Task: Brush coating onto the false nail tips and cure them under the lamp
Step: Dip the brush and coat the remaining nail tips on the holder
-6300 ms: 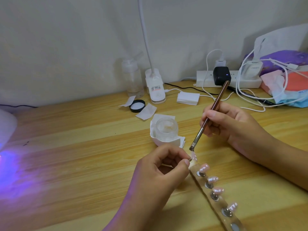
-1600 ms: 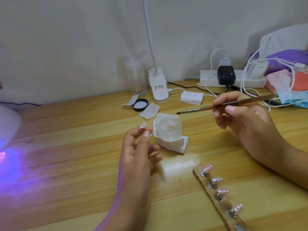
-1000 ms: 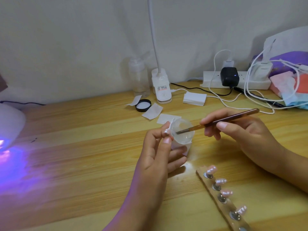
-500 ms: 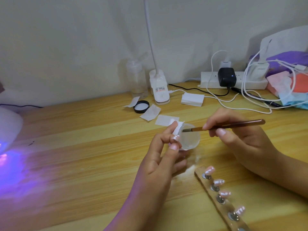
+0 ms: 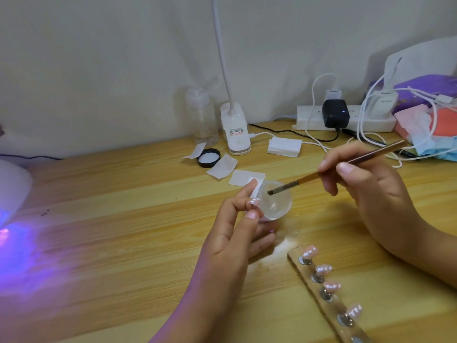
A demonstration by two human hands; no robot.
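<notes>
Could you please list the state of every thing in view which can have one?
Jar: open, tilted, brush bristles inside.
Black lid: off, lying on the table.
Brush: gripped by the right hand.
Nail tip: pinched by the left hand.
Curing lamp: on, casting violet light.
Nail stand: flat on the table, four tips mounted.
Black adapter: plugged in, indicator lit.

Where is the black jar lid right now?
In the head view the black lid lies far back on the table, just left of the lamp base, before the clear bottle.
</notes>
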